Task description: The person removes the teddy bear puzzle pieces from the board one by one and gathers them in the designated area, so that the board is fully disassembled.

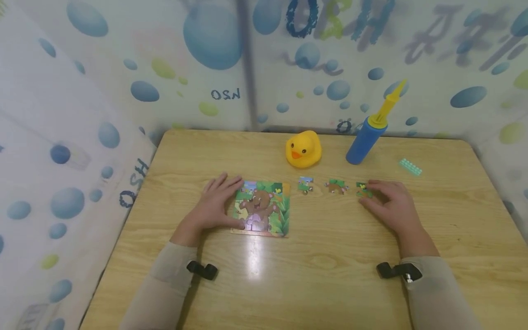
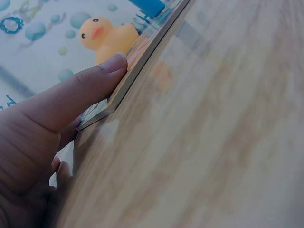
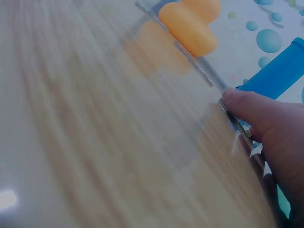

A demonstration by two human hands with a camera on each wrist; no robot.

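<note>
My left hand (image 1: 212, 201) rests on the left side of a jigsaw puzzle (image 1: 264, 206) with a brown bear picture, flat on the table. In the left wrist view the thumb (image 2: 111, 64) presses on top of the board near its edge; the other fingers are partly hidden. On the right, my right hand (image 1: 392, 201) pinches a small green puzzle piece (image 1: 362, 189) between thumb and forefinger, at table level. Between the puzzle and that hand lie two loose pieces, a blue-and-green piece (image 1: 305, 184) and a brown-and-green piece (image 1: 336, 186), apart from each other.
A yellow rubber duck (image 1: 304, 149) stands behind the loose pieces. Right of it is a blue hand pump (image 1: 366, 135) with a yellow nozzle. A mint toy brick (image 1: 410, 167) lies farther right. Bubble-patterned curtains (image 1: 165, 105) border the wooden table (image 1: 321, 275).
</note>
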